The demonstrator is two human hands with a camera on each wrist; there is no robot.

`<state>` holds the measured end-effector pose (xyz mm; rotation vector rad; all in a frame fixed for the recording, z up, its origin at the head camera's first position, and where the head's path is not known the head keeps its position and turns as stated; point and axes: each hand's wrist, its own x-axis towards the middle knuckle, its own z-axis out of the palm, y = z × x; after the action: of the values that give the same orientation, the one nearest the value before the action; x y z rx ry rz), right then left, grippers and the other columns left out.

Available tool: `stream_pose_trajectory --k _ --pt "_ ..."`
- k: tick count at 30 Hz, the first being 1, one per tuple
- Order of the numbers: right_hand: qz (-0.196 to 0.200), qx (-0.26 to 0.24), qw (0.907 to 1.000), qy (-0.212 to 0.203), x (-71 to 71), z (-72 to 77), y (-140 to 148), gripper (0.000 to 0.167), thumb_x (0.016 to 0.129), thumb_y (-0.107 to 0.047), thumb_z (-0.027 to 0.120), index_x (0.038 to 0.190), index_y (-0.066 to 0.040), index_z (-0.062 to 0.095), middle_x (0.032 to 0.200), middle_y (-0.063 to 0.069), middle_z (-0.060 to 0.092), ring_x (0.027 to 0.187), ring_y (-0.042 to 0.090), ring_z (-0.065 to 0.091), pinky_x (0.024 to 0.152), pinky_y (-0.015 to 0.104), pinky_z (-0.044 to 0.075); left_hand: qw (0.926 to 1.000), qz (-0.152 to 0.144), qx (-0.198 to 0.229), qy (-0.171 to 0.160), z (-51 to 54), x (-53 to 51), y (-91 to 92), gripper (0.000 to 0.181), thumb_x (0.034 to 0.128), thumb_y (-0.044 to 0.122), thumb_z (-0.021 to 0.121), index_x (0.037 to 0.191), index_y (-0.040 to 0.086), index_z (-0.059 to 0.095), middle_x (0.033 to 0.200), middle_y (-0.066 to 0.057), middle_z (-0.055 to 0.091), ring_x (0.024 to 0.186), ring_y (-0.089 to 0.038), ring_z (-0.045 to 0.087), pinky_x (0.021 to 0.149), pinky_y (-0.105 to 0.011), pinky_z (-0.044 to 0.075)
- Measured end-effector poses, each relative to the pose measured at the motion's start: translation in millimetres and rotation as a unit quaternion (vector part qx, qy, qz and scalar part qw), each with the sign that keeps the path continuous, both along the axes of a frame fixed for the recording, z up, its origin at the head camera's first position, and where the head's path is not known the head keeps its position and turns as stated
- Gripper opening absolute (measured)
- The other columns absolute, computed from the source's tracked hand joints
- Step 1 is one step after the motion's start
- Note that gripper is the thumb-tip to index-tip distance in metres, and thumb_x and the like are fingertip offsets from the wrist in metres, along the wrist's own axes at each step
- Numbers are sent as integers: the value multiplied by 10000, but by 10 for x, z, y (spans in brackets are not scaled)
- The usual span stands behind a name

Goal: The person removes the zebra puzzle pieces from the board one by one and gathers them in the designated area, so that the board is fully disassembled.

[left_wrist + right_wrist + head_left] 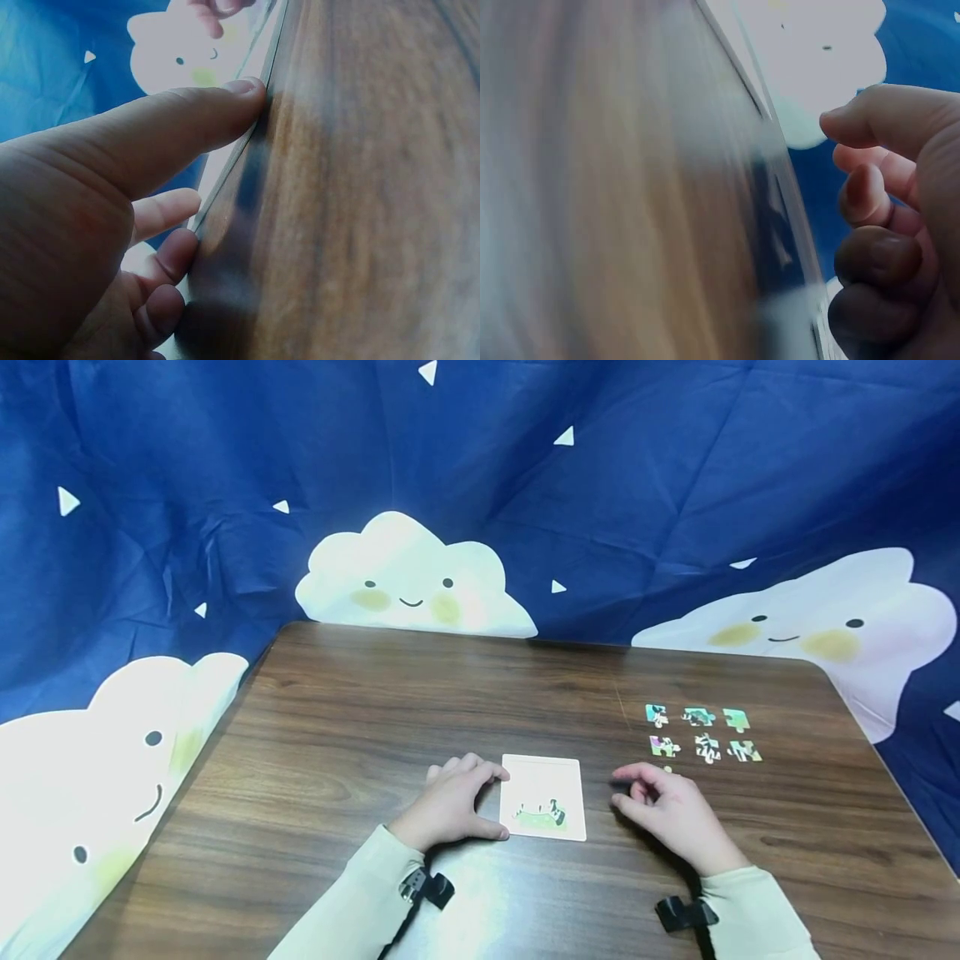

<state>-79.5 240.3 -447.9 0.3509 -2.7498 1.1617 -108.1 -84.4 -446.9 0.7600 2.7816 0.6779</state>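
Note:
A pale square board (542, 785) lies flat on the table, with a green patch and a small black-and-white figure printed along its lower part. My left hand (454, 806) touches the board's left side, thumb near the lower corner and index finger near the upper one. In the left wrist view the thumb (214, 116) rests at the board's edge. To the right of the board, my right hand (678, 814) is held apart from it, fingers loosely curled around nothing. Several jigsaw pieces (707, 747) lie in rows beyond this hand, which partly hides one small piece (667, 769).
The brown wooden table (360, 710) has rounded far corners. A blue curtain (480, 452) with smiling white clouds and triangles hangs behind it and along its sides. Each wrist wears a black strap mount (686, 913).

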Motion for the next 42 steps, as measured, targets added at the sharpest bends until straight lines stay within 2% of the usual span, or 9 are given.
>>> stream_pose_trajectory --k 7,13,18,24,28,34,38,42 --pt "531 -109 9977 -409 29 -11 -321 231 820 -106 793 1038 -118 717 670 -121 491 561 24 446 539 242 390 10000 -3 1 -34 -2 -7 2 726 661 534 863 1294 297 595 1105 96 540 966 -124 444 791 -334 277" --pt "873 -108 9950 -484 42 4 -560 221 805 -101 792 1013 -118 719 663 -144 493 557 -1 440 547 230 402 10000 -6 19 -33 9 -6 -1 725 661 533 864 1291 293 598 1085 88 539 945 -129 443 773 -335 276" --pt "1044 39 9940 -340 49 13 -715 194 799 -121 786 982 -135 724 714 -130 521 606 21 472 595 228 420 10000 -13 51 -16 16 -4 -9 721 664 530 862 1289 287 598 1104 77 547 962 -138 454 774 -340 280" --pt "1339 693 9886 -52 53 8 -830 221 789 -207 795 988 -153 717 779 -123 510 693 33 481 675 248 430 10000 -47 71 -4 8 -3 -8 714 672 532 859 1288 283 596 1111 75 549 974 -140 464 780 -344 285" --pt "1354 924 9864 -85 64 2 -853 232 785 -234 795 982 -178 686 786 -132 478 700 24 458 669 254 414 9999 -59 99 3 8 -3 -5 709 678 525 861 1286 274 597 1118 66 553 981 -148 469 785 -351 290" --pt "1224 795 9893 -32 73 -12 -862 294 747 -222 827 955 -218 619 820 -118 493 724 59 492 674 269 419 9999 -33 95 -12 18 2 -1 711 672 518 867 1285 277 600 1109 64 554 976 -153 466 781 -354 288" --pt "1189 718 9903 -8 75 -10 -859 299 742 -206 829 971 -208 637 851 -110 530 766 74 526 714 284 451 10000 -14 56 13 11 0 0 717 668 528 863 1288 286 600 1100 70 551 959 -144 457 769 -345 281" --pt "1175 679 9907 46 77 -10 -850 272 752 -125 776 994 -193 672 876 -118 569 795 71 547 744 292 472 10000 -7 58 22 17 1 7 715 667 523 867 1285 280 602 1104 65 555 957 -147 459 766 -346 280"
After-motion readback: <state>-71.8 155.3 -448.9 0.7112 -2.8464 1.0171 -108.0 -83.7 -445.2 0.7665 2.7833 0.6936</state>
